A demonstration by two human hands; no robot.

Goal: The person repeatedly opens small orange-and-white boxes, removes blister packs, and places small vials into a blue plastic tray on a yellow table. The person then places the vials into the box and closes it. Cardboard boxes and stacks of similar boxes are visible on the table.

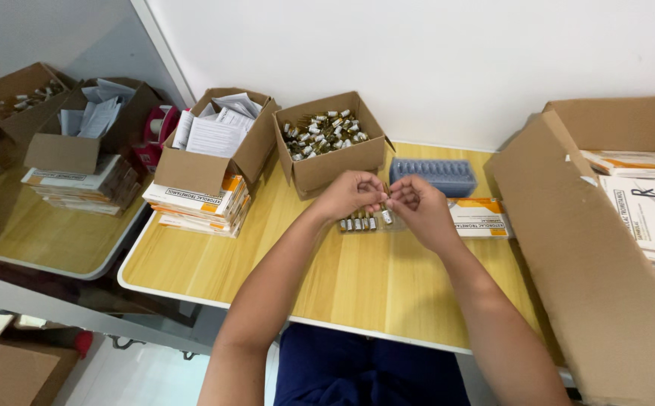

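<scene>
Both bare forearms reach over the pale wood-grain table (357,286), where the left hand (348,195) and right hand (417,207) meet, each grip pinched shut on small amber glass vials (386,213) above a clear plastic tray (365,223). Within easy reach behind stands a cardboard box of vials (326,146), beside ribbed blue trays (434,174).

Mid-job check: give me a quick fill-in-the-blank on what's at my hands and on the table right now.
1. Both hands, left hand and right hand, meet over a clear plastic tray holding small ____.
2. The open cardboard box of loose vials stands ____ the hands.
3. The stack of blue plastic trays sits on the ____ wooden table.

Missing words: vials; behind; yellow
</scene>
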